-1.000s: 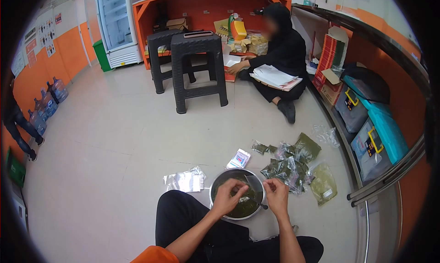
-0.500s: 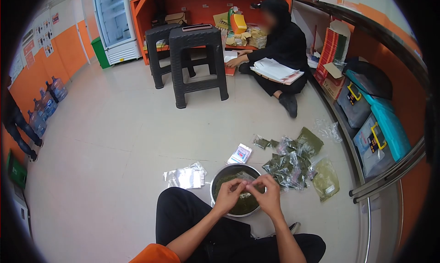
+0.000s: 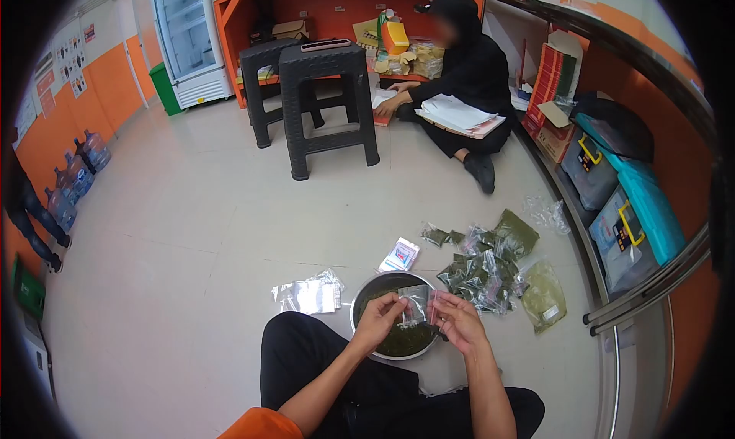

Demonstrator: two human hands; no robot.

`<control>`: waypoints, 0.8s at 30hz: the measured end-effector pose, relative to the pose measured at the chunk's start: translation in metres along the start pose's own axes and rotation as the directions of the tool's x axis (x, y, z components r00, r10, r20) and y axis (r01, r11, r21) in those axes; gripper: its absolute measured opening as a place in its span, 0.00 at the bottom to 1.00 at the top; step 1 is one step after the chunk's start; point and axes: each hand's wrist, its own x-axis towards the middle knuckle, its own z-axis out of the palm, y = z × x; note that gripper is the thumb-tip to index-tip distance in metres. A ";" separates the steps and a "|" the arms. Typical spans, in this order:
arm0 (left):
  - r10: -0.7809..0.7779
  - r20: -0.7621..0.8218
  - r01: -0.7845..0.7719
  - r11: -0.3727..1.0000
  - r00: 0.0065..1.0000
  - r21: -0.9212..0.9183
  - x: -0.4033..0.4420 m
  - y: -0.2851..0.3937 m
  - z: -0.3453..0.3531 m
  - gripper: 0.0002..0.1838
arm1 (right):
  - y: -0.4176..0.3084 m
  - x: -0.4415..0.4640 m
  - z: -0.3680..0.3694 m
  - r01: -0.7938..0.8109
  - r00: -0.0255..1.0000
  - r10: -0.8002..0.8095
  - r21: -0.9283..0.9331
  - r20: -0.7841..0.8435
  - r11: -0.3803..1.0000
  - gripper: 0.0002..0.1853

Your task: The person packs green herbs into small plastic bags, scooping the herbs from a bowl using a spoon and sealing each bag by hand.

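Over a metal bowl point(image 3: 358, 333) of dark green stuff, a small clear zip bag point(image 3: 414, 302) is stretched between my two hands. My left hand point(image 3: 377, 321) pinches one side of it between thumb and fingers. At the other side, my right hand point(image 3: 461, 326) grips its pinkish strip edge. Little of anything shows inside the bag. Beside the bowl on the right lies a pile of filled green bags point(image 3: 478, 278). A stack of flat clear bags point(image 3: 308, 295) rests to the left, and a small white pack point(image 3: 400, 254) lies just beyond the bowl.
A person in black point(image 3: 467, 79) sits on the floor with papers point(image 3: 459, 117). Dark plastic stools point(image 3: 325, 94) stand ahead. Along the right are a metal shelf and toolboxes point(image 3: 624, 236). Water bottles point(image 3: 73, 175) and another person's legs point(image 3: 34, 217) are at the left.
My hands have moved apart, the right one shifting right and turning, so the bag between them is now spread flat and plainly visible.
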 end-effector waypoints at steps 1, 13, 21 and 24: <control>0.010 -0.015 -0.009 1.000 1.000 0.011 -0.001 0.004 0.003 0.10 | -0.002 -0.001 -0.001 0.010 1.000 -0.010 0.020 -0.023 1.000 0.18; 0.211 -0.161 -0.132 0.907 0.964 0.399 0.001 0.004 0.006 0.12 | -0.014 -0.010 0.009 0.360 0.844 -0.498 -0.478 -0.199 0.801 0.07; 0.090 0.010 -0.090 0.995 0.996 0.040 -0.003 0.005 0.015 0.14 | 0.010 -0.015 0.041 0.409 0.700 -0.708 -0.865 0.091 0.293 0.06; -0.088 0.048 0.095 0.981 0.995 -0.168 -0.003 0.000 0.014 0.15 | 0.019 -0.014 0.045 0.441 0.644 -0.736 -0.887 0.207 0.136 0.07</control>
